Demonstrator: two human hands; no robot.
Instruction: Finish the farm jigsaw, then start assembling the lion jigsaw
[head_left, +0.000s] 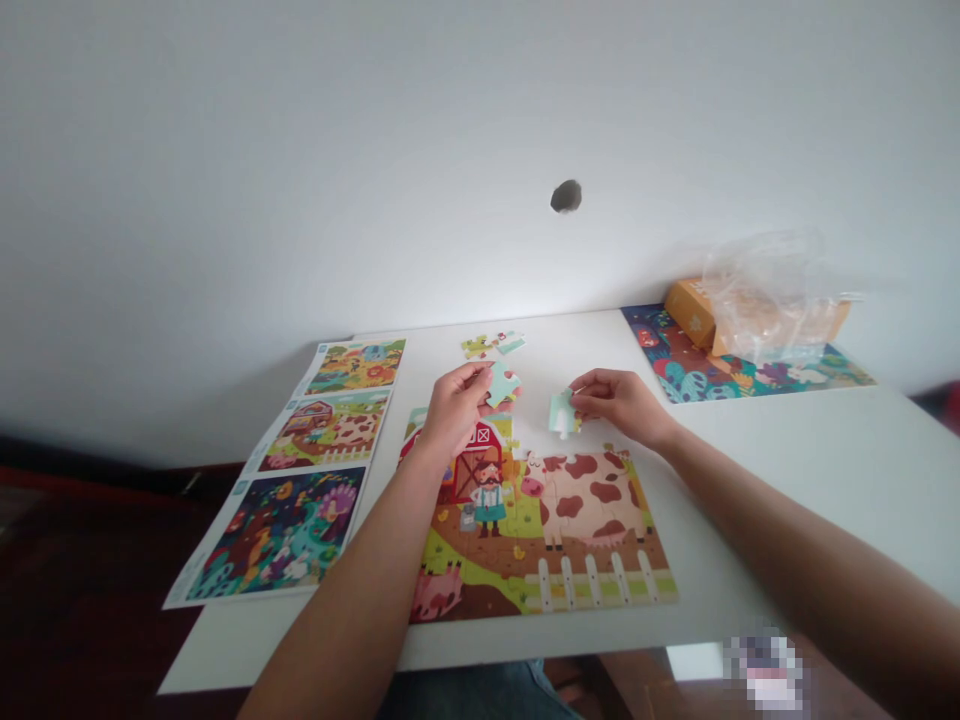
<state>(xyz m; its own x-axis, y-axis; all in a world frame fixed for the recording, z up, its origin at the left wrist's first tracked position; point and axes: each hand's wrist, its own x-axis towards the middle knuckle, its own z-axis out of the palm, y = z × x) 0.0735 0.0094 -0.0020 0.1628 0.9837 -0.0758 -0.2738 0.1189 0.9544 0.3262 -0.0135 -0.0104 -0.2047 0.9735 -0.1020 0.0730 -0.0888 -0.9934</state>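
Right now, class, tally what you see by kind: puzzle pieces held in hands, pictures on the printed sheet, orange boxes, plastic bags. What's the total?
Puzzle pieces held: 2, the left piece in the left hand and the right piece in the right hand
Pictures on the printed sheet: 3
Orange box: 1
Plastic bag: 1
Total: 7

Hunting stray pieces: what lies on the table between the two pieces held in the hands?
Nothing: the head view shows bare table between the left piece, pinched by the left hand, and the right piece, in the right hand.
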